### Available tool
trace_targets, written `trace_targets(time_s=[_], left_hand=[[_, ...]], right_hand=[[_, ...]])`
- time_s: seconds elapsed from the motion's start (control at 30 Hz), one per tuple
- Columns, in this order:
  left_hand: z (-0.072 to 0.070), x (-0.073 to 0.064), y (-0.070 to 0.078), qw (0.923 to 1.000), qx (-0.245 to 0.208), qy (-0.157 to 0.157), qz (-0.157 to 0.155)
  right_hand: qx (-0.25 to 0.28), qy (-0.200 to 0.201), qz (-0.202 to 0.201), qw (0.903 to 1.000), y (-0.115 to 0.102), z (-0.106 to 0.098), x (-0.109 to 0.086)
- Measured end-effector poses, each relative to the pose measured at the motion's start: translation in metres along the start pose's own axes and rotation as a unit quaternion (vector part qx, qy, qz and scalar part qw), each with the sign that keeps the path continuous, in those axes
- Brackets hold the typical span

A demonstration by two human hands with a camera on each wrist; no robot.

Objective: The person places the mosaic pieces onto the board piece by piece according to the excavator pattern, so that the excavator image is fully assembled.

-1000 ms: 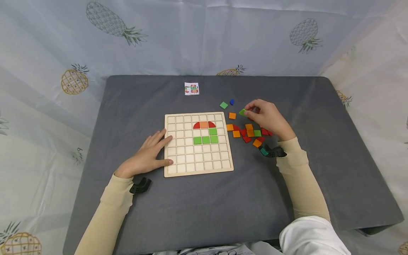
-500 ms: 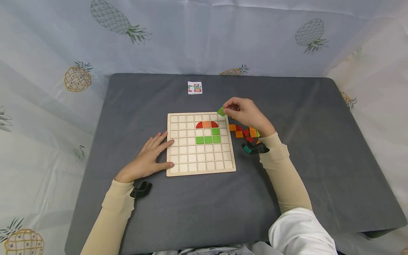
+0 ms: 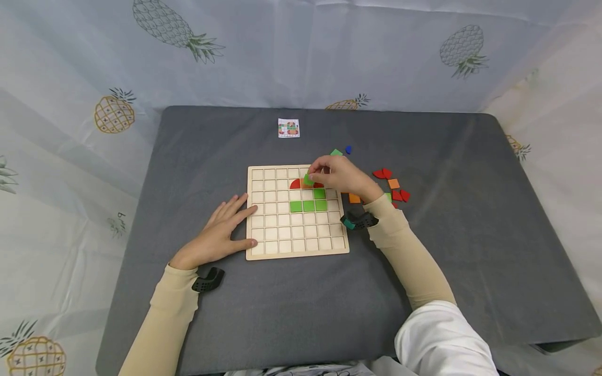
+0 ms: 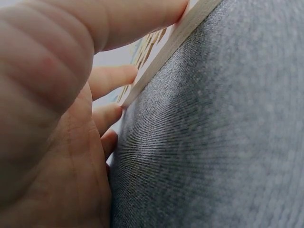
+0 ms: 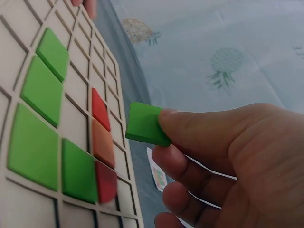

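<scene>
Over the upper right of a wooden grid board (image 3: 275, 232), my right hand (image 3: 340, 175) pinches a green square tile (image 5: 145, 122) between thumb and fingertips. In the right wrist view the tile is tilted and apart from the board. Set in the board's cells are several green tiles (image 3: 308, 206), an orange tile (image 5: 103, 142) and red rounded tiles (image 5: 100, 109) on either side of it. My left hand (image 3: 213, 235) lies with fingers spread at the board's left edge; its thumb and a fingertip touch the wooden rim (image 4: 156, 61).
Loose red tiles (image 3: 398, 195), orange tiles (image 3: 393, 184) and green ones lie right of the board, partly hidden by the right arm. A green tile (image 3: 336, 152) and a blue piece (image 3: 348, 150) lie behind it. A small pattern card (image 3: 289, 128) lies at the back of the grey table (image 3: 282, 308).
My right hand has moved left from the loose tiles to above the board, carrying the green tile. The left hand stays at the board's edge.
</scene>
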State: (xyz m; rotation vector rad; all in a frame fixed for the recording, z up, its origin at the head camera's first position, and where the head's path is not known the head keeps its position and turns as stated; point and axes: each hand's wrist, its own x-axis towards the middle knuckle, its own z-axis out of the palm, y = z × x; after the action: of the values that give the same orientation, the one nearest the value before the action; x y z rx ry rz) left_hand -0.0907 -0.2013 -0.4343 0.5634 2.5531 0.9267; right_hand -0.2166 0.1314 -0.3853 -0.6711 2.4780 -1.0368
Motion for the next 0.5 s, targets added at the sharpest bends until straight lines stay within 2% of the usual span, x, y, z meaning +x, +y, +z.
trace_targets(time_s=[0.2,0.5], left_hand=[[0.001,0.0,-0.001,1.0,-0.003,0.001,0.002],[-0.001,-0.001,0.002,1.0,-0.004,0.0,0.001]], right_hand=[[-0.016,-0.035,-0.012,0.9992,-0.004,0.015,0.006],[-0.023,-0.06,-0.023,0.9977,-0.009,0.029,0.013]])
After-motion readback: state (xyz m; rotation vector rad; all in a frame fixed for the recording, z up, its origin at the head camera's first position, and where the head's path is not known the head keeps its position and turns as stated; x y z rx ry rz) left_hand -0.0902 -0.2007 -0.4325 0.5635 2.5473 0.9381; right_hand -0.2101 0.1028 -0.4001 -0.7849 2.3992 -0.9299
